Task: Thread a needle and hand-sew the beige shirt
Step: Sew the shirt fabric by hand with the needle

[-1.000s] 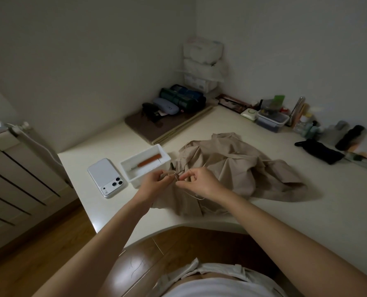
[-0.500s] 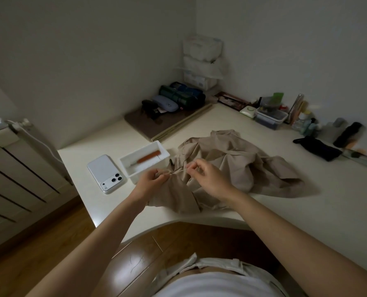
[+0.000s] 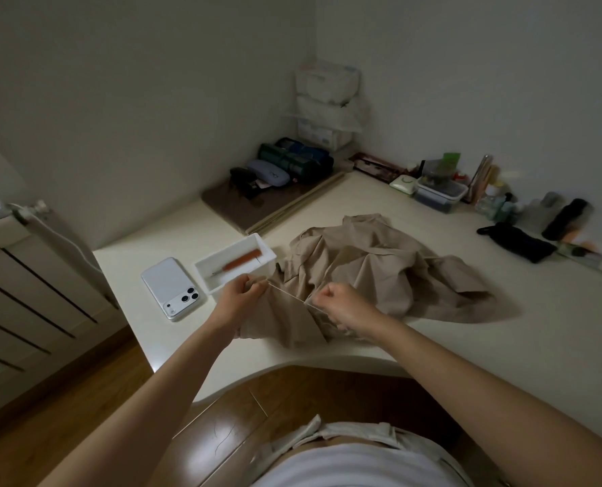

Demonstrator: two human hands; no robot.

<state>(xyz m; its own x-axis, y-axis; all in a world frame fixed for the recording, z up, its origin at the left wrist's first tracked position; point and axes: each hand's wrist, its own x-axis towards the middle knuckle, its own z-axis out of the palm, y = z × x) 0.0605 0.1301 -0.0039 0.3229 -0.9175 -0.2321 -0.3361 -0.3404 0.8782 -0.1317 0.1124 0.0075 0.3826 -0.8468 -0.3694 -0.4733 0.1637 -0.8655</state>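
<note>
Beige shirt [image 3: 380, 268], one thread [image 3: 285, 294], two hands [image 3: 237, 301] [image 3: 345, 305]

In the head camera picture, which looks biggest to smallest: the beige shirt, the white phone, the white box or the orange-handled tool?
1. the beige shirt, by far.
2. the white box and the white phone: nearly alike, so unranked.
3. the orange-handled tool, inside the box.

Both bare forearms reach forward and converge. The left grip [image 3: 238, 297] is curled, with thumb and fingertips pinching one end of a taut thread [image 3: 289, 293]. The right grip [image 3: 345, 305], knuckles up and fingers curled, pinches the other end. The two grips are near each other but apart.
</note>
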